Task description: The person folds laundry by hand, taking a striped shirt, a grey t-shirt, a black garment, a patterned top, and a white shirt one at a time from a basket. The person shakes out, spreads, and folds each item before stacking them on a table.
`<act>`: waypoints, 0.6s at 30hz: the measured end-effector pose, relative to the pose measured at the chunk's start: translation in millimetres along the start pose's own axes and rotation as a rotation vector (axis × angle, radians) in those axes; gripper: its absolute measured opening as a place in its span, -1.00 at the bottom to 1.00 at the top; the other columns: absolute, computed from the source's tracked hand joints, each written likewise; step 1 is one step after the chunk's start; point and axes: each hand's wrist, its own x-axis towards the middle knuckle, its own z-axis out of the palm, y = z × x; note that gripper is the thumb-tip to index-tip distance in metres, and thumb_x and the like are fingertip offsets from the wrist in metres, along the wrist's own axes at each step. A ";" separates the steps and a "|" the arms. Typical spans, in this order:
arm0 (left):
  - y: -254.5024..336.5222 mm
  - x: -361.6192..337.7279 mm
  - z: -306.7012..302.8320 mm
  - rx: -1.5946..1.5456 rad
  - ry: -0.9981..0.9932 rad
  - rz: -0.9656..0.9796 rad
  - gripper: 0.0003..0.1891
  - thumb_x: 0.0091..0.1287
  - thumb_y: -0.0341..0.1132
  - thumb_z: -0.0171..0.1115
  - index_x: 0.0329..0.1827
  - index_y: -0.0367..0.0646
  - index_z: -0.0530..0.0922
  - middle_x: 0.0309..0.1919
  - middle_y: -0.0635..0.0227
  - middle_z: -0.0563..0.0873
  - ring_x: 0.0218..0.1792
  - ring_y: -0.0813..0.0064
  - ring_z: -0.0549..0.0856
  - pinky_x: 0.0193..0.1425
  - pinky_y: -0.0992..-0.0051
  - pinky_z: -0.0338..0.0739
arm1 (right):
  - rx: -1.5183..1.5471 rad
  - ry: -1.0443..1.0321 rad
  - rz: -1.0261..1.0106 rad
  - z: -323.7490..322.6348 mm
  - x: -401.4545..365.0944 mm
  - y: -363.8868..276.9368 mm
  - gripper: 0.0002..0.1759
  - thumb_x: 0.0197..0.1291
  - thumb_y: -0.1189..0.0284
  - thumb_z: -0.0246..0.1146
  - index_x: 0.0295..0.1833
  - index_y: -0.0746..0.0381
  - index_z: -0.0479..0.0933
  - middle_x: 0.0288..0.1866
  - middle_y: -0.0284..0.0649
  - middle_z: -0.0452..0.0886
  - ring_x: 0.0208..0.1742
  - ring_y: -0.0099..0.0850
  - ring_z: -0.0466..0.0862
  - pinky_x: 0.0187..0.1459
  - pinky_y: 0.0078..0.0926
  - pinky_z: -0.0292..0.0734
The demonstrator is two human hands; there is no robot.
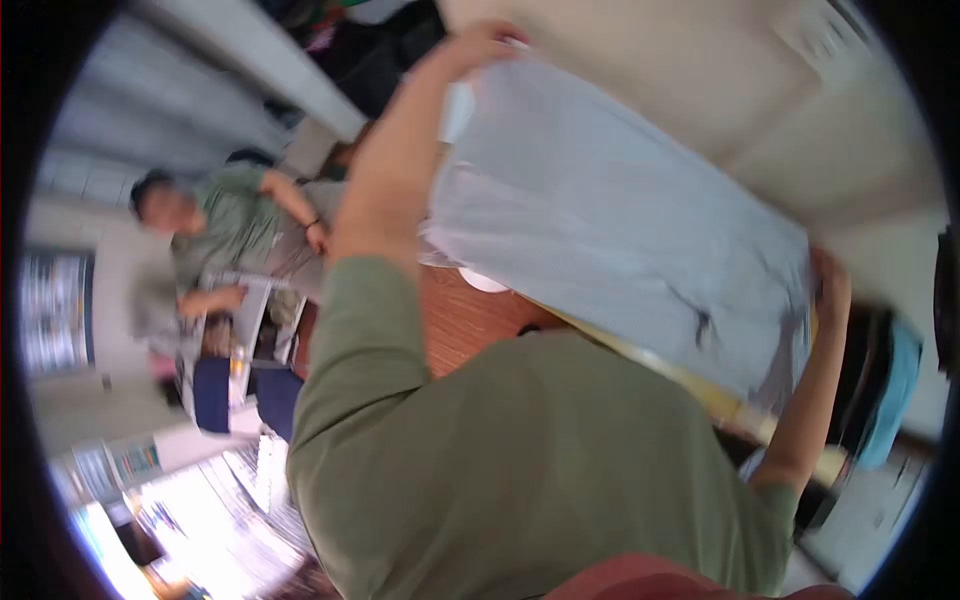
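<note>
A large light grey cloth (620, 220) is spread out wide in front of me, with some creases and a darker fold near its right end. At its upper left corner, my left hand (487, 45) has its fingers closed on the edge. On the far right side my right hand (830, 280) grips the opposite end. Beneath the cloth, a yellowish edge (690, 385) shows along its lower side. A round white item (484, 280) is partly visible by the cloth's lower left edge.
Another person (245, 225) in a green top is at the left, near white shelving (255, 310). Reddish-brown wood flooring (455, 320) lies between us. A pale wall (680, 70) rises behind the cloth. Dark and light blue items (890, 400) hang at the right.
</note>
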 end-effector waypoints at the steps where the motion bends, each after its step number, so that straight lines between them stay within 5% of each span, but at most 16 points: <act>1: 15.3 -11.0 -3.7 -0.166 0.054 0.021 -0.65 0.23 -0.45 0.22 0.11 -0.17 0.60 -0.02 0.37 0.66 0.01 0.56 0.57 0.18 0.52 0.43 | 0.080 0.052 -0.016 7.0 -10.0 -18.2 -0.57 0.28 0.45 0.12 0.22 0.39 0.49 0.20 -0.09 0.57 0.27 -0.36 0.49 0.33 -0.45 0.30; 2: 41.7 -25.8 -7.9 -0.173 0.092 -0.005 -0.64 0.24 -0.49 0.20 0.14 -0.20 0.57 -0.01 0.36 0.65 -0.01 0.56 0.56 0.17 0.54 0.42 | 0.250 0.088 -0.024 10.0 -17.6 -27.6 -0.57 0.27 0.46 0.15 0.23 0.41 0.49 0.20 -0.08 0.57 0.25 -0.37 0.49 0.32 -0.46 0.29; 4: 59.8 -55.0 -23.2 -0.066 0.110 0.101 -0.67 0.22 -0.50 0.25 0.08 -0.23 0.60 -0.05 0.38 0.66 -0.04 0.56 0.58 0.12 0.58 0.44 | 0.191 0.186 -0.101 19.1 -52.0 -63.2 -0.63 0.24 0.51 0.18 0.15 0.40 0.56 0.15 -0.12 0.60 0.21 -0.38 0.50 0.29 -0.50 0.30; 6: 60.3 -94.6 -31.5 -0.144 0.156 0.008 -0.78 0.22 -0.51 0.28 -0.07 -0.27 0.60 -0.11 0.40 0.65 -0.06 0.56 0.58 0.12 0.54 0.44 | 0.154 0.233 -0.113 15.7 -87.0 -67.0 -0.69 0.23 0.56 0.18 0.08 0.38 0.60 0.09 -0.17 0.64 0.14 -0.42 0.54 0.24 -0.54 0.34; 9: 71.1 -165.4 -32.4 -0.046 -0.063 -0.147 -0.83 0.20 -0.59 0.21 -0.15 -0.26 0.58 -0.15 0.41 0.62 -0.03 0.56 0.57 0.19 0.51 0.40 | 0.074 0.116 -0.156 15.2 -147.2 -61.0 -0.70 0.22 0.57 0.21 0.07 0.30 0.63 0.00 -0.25 0.68 0.03 -0.49 0.58 0.14 -0.54 0.42; 10: 67.7 -188.6 -28.9 0.049 -0.118 -0.153 -0.78 0.23 -0.60 0.16 -0.06 -0.28 0.54 -0.10 0.38 0.59 0.05 0.52 0.55 0.22 0.48 0.39 | 0.042 0.125 -0.101 33.6 -171.6 -75.6 -0.69 0.21 0.55 0.23 0.08 0.27 0.63 -0.01 -0.26 0.68 0.01 -0.51 0.57 0.11 -0.56 0.43; 12: 52.2 -215.9 -9.5 -0.249 -0.268 -0.101 -0.69 0.31 -0.53 0.15 0.12 -0.28 0.46 0.07 0.28 0.54 0.16 0.47 0.50 0.29 0.45 0.33 | -0.041 0.089 -0.001 60.5 -195.0 -78.5 -0.65 0.21 0.52 0.26 0.13 0.20 0.62 -0.04 -0.31 0.68 -0.06 -0.57 0.54 0.04 -0.60 0.44; 15: 50.0 -232.6 47.1 -0.378 0.170 -0.299 -0.60 0.39 -0.40 0.15 0.26 -0.28 0.36 0.24 0.19 0.45 0.24 0.35 0.45 0.39 0.36 0.24 | -0.280 0.132 -0.023 95.5 -205.7 -55.0 -0.54 0.20 0.50 0.28 0.25 0.07 0.55 -0.20 -0.37 0.64 -0.25 -0.64 0.46 -0.15 -0.65 0.43; 18: 31.7 -231.0 90.6 -0.154 0.399 -0.327 -0.54 0.43 -0.26 0.14 0.30 -0.32 0.33 0.32 0.10 0.40 0.30 0.26 0.41 0.45 0.29 0.13 | -0.316 0.075 0.074 86.6 -218.8 -80.7 -0.54 0.21 0.47 0.28 0.26 0.12 0.51 -0.40 -0.38 0.57 -0.38 -0.59 0.46 -0.27 -0.58 0.44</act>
